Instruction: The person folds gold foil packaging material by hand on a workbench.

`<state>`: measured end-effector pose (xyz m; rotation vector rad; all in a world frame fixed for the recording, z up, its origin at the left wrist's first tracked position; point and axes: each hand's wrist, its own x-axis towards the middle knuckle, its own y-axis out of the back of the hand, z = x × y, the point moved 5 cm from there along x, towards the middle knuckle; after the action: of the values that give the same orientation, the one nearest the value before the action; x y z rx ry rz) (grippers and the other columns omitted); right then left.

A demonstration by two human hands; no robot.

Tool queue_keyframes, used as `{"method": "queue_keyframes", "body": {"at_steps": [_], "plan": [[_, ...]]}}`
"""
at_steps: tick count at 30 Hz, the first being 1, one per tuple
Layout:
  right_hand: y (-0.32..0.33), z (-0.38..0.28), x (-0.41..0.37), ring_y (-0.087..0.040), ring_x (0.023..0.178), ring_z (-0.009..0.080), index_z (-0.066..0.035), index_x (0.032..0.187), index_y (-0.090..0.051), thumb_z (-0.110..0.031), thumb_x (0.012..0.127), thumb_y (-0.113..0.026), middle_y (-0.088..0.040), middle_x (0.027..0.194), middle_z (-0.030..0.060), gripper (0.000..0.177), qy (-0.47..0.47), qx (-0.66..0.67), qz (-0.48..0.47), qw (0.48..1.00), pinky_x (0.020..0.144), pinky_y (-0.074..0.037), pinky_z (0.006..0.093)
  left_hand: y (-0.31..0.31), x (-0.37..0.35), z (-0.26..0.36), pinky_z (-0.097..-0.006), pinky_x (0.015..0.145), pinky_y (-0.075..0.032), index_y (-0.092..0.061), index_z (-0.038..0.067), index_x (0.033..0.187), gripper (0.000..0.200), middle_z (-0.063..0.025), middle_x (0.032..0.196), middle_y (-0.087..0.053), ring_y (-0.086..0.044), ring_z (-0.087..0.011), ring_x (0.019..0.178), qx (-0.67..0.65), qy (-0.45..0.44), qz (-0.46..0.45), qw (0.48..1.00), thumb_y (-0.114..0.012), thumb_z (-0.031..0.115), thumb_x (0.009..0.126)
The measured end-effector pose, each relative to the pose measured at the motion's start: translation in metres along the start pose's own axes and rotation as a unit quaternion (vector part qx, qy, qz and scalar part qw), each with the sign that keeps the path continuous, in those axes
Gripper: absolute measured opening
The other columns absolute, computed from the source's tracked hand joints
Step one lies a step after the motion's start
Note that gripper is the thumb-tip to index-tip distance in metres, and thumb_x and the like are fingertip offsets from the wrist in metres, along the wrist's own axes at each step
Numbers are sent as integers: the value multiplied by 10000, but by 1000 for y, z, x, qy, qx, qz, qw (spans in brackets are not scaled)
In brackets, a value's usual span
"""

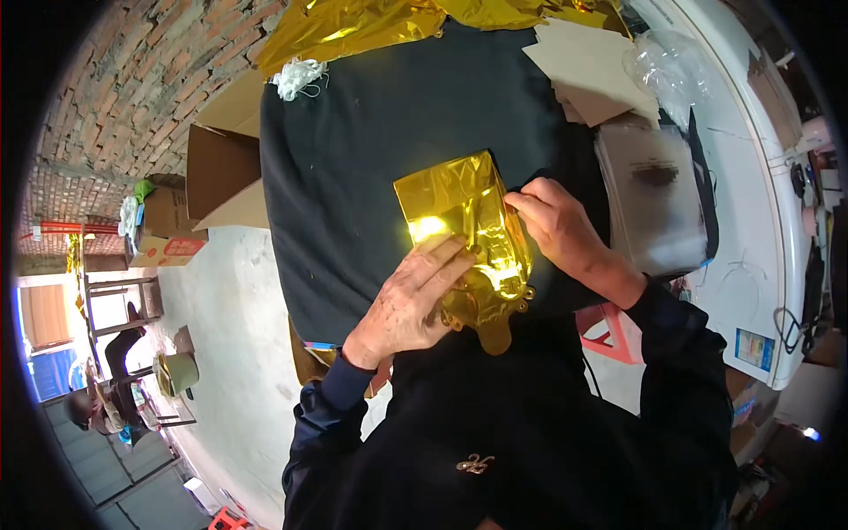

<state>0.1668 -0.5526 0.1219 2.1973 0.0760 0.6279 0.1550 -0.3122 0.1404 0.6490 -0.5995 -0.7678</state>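
Note:
A folded gold foil balloon (452,196), shiny and creased, lies on the dark cloth in front of me. Its lower end has a rounded tab and small loops along the edge. My left hand (411,296) holds the foil at its lower left, fingers laid across the top and the thumb mostly hidden. At the upper right edge of the foil, my right hand (555,225) has thumb and forefinger pinched together. Whatever small part sits between those fingertips is hidden.
Black cloth (380,115) covers the work surface. White string (299,79) lies at its far left corner, gold foil sheets (353,31) along the far edge. Cardboard pieces (587,71) and clear plastic bags (654,199) are on the right. An open carton (221,172) stands left.

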Motion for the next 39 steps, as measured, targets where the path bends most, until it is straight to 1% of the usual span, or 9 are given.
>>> {"method": "queue_keyframes", "body": {"at_steps": [5,8,10,15,22,23,28,34,39], "plan": [[1,3,1,-635,939,325,3,1163,-700,80,850,-653,-614,991,123,326,0,14,2,1000,835,-545,419,15,4,0,-600,1296,-202,-538,50,1519,918,-209,1599,-467,-310,-406,1571,-42,-10,-64,997,-679,122,615],[1,3,2,-633,948,325,7,1174,-698,86,847,-654,-613,998,125,340,-1,18,-4,1000,839,-544,420,32,12,-5,-595,1296,-196,-507,42,1545,857,-215,1623,-443,-299,-397,1578,-52,-22,-38,998,-638,174,709],[3,2,2,-632,956,324,10,1182,-698,92,844,-654,-610,1001,127,350,3,12,-9,1000,845,-543,418,37,22,-20,-568,1300,-192,-460,47,1582,624,-203,1661,-396,-281,-384,1587,81,-10,-19,997,-463,230,985],[3,-2,2,-617,964,319,18,1236,-679,81,858,-639,-588,1018,128,384,11,-9,-32,999,868,-539,401,35,52,-58,-496,1317,-154,-382,73,1630,554,-146,1711,-322,-248,-305,1606,187,47,8,981,-403,267,1112],[5,-7,6,-588,950,290,73,1282,-635,-13,915,-588,-566,1016,137,380,60,-45,-70,995,895,-526,376,8,67,-63,-469,1319,-165,-370,99,1641,565,-125,1717,-315,-249,-279,1607,205,36,-9,978,-367,354,1137],[5,-7,7,-587,948,289,76,1285,-632,-21,919,-583,-566,1016,139,382,65,-46,-70,994,894,-526,373,6,66,-64,-494,1293,-216,-393,74,1619,589,-149,1686,-358,-316,-323,1569,216,20,8,976,-492,294,1082],[4,-4,10,-587,944,285,72,1270,-638,-54,919,-585,-557,992,132,377,67,-43,-69,994,881,-525,372,5,68,-66,-493,1293,-219,-386,78,1623,583,-155,1676,-377,-338,-317,1561,190,38,27,981,-472,321,1100],[5,1,27,-567,902,236,-33,1079,-718,-127,887,-647,-519,906,67,225,142,-135,-25,980,777,-494,363,3,67,-68,-490,1295,-216,-383,81,1626,576,-139,1669,-398,-351,-303,1556,204,36,26,978,-455,330,1111],[5,-2,34,-543,871,228,-94,924,-689,-206,833,-705,-507,889,54,145,163,-178,-3,970,717,-429,363,1,67,-69,-484,1300,-201,-393,84,1622,568,-123,1674,-397,-343,-289,1561,225,37,26,973,-433,339,1116]]}}
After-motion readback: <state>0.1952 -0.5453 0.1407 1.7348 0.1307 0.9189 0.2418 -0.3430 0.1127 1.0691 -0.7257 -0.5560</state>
